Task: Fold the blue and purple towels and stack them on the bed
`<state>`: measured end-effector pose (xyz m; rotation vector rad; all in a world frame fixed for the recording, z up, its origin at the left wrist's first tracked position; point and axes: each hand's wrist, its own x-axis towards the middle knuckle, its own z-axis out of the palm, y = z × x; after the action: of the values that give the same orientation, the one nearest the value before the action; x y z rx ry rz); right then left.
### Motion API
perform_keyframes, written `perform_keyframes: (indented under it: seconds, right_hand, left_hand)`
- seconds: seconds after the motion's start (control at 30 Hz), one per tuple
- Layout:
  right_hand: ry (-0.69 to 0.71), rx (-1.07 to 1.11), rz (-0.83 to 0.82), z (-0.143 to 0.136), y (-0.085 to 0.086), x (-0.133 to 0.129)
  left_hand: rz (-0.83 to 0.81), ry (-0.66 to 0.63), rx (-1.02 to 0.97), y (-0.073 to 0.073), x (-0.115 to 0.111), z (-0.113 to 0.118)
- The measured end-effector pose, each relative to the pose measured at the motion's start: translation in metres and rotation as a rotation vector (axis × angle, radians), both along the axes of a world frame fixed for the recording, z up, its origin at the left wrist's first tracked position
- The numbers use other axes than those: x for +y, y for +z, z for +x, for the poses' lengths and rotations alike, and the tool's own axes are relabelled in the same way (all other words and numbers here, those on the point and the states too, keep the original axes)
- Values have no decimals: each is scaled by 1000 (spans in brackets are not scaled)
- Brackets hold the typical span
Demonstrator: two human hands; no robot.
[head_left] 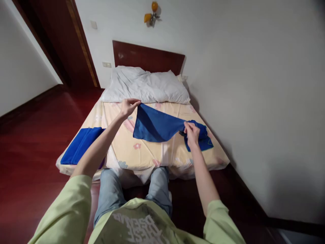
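A blue cloth point(157, 126) is stretched between my two hands above the bed. My left hand point(129, 107) pinches its upper left corner. My right hand point(192, 132) is closed on the right end, lower and nearer the wall. The cloth's lower edge hangs free, with a darker fold across its middle. Behind my right hand lies a crumpled pile of blue cloths point(203, 135), one with a green edge, partly hidden by that hand. To the left, beside my left forearm, rests a stack of folded blue cloths point(82, 144) with something purple under it.
The bed point(137, 159) has a pale yellow flowered sheet. White pillows point(147, 84) lie against the dark wooden headboard point(148, 54). My legs stand at the bed's front edge. A wall point(266, 101) runs close along the right, and dark red floor point(30, 152) lies to the left.
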<state>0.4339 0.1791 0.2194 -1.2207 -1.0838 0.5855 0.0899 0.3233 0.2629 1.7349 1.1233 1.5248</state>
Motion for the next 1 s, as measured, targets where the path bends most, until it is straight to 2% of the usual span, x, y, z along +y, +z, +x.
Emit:
perform_keyframes:
  seconds: [0.1, 0.2, 0.27, 0.37, 0.5, 0.7, 0.9, 1.0]
  right_hand:
    - [-25, 18, 84, -3, 49, 21]
    - [37, 118, 64, -13, 86, 33]
    - [59, 174, 67, -20, 101, 35]
    - [68, 239, 71, -30, 111, 34]
    - [108, 293, 57, -43, 109, 27]
    - [139, 380, -65, -54, 92, 2]
    - [244, 381, -182, -44, 64, -49]
    - [280, 356, -262, -35, 53, -78]
  left_hand:
    - [79, 51, -18, 39, -19, -14]
    - [94, 63, -69, 65, -39, -26]
    - [88, 67, -111, 73, -50, -34]
    - [80, 55, -161, 73, -62, -48]
    - [65, 44, -143, 63, -72, -67]
    - [-2, 19, -77, 49, -100, -85]
    - [-85, 5, -34, 33, -162, -93]
    - [-215, 30, -30, 20, -201, -102]
